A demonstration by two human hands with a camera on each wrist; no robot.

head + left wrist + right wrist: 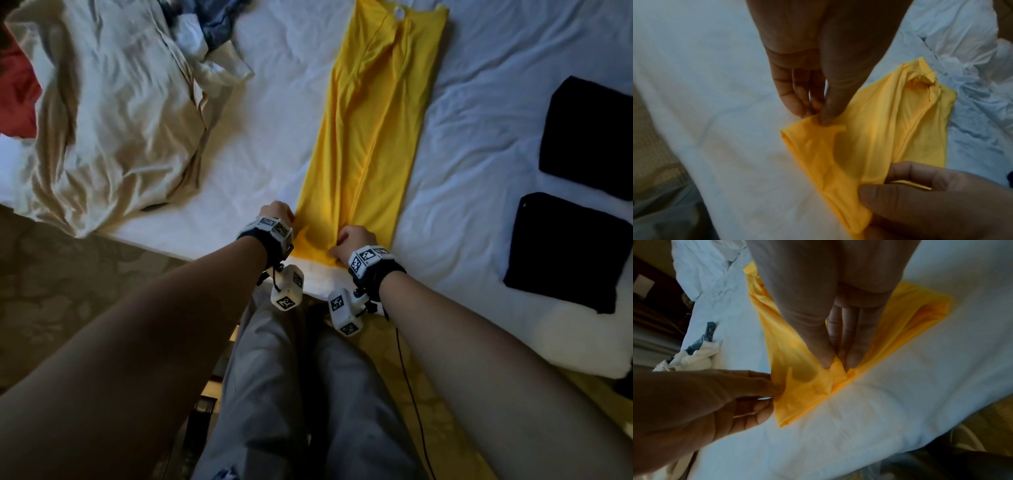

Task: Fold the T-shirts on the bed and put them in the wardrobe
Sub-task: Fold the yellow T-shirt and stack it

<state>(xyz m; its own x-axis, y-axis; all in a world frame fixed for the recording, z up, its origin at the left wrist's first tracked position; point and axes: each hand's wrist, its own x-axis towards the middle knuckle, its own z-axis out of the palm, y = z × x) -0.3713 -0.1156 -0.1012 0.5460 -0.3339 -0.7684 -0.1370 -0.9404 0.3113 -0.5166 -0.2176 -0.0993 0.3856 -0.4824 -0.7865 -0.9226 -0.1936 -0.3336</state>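
A yellow T-shirt (373, 137) lies folded into a long narrow strip on the white bed (274, 137), collar at the far end. My left hand (278, 213) pinches the strip's near left corner between thumb and fingers. My right hand (352, 244) pinches the near hem further right. In the left wrist view my left hand (818, 120) grips the yellow T-shirt (890, 138). In the right wrist view my right hand (836, 365) pinches a small peak of the yellow T-shirt (807, 386).
A crumpled cream garment (113, 113) lies at the left, with a white and blue-grey heap (209, 37) behind it and red cloth (17, 92) at the far left edge. Two folded black T-shirts (589, 133) (565, 250) lie on the right. Patterned floor (68, 281) is below.
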